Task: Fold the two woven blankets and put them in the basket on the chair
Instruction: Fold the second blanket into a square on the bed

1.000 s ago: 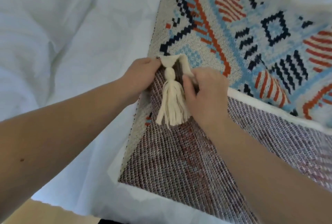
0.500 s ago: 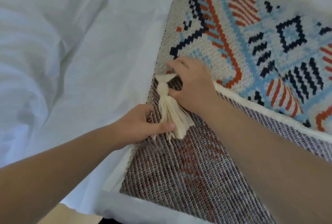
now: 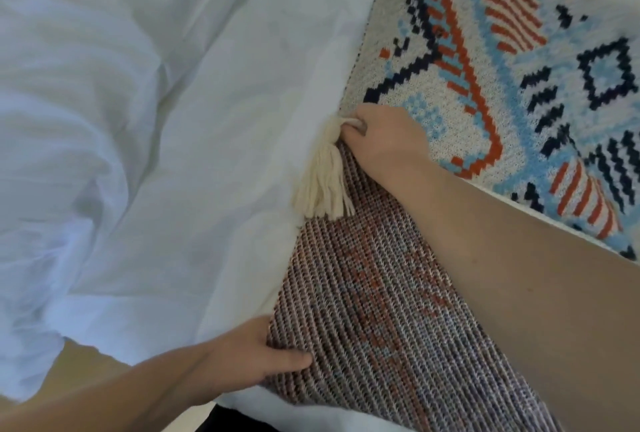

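Now | right hand [image 3: 384, 141] pinches cream yarn tassel [image 3: 323, 186] | left hand [image 3: 252, 359] grips folded patterned woven blanket [image 3: 374, 310] edge | white bedsheet [image 3: 156, 120]

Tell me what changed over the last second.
The left hand let go of the tasselled corner and slid down the blanket's edge toward the person, where it now grips the fabric. The right hand kept pinching the corner by the tassel; the flap stays folded back.
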`<control>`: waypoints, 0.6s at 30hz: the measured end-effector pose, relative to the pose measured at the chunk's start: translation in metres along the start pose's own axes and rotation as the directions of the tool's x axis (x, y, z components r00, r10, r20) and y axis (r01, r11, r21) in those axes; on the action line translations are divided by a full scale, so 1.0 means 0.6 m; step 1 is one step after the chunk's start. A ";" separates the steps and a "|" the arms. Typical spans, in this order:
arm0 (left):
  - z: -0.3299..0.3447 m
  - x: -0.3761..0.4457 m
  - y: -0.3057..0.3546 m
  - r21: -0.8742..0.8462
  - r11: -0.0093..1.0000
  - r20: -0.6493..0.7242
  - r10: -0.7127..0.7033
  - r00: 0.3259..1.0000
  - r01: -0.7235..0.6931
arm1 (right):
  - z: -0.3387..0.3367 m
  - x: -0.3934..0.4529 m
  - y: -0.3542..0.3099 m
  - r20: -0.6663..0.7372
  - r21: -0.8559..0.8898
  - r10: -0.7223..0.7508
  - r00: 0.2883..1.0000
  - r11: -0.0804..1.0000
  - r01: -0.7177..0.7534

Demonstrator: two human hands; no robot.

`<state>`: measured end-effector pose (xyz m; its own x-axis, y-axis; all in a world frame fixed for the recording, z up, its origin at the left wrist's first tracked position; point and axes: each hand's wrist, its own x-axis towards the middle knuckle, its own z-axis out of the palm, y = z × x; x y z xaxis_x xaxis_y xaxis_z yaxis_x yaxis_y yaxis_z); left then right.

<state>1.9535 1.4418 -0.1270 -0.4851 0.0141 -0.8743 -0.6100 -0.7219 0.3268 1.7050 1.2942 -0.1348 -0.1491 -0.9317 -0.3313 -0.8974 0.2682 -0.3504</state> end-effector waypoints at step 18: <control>-0.004 -0.100 -0.013 0.698 0.684 -0.500 0.256 0.827 0.211 | 0.040 -0.072 -0.033 -0.036 0.185 -0.080 0.996 0.979 0.085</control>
<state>1.9887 1.4451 -0.0782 -0.2437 -0.5191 -0.8192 -0.9570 -0.0081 0.2898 1.7389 1.3349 -0.1347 -0.0921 -0.9583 -0.2707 -0.8143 0.2289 -0.5334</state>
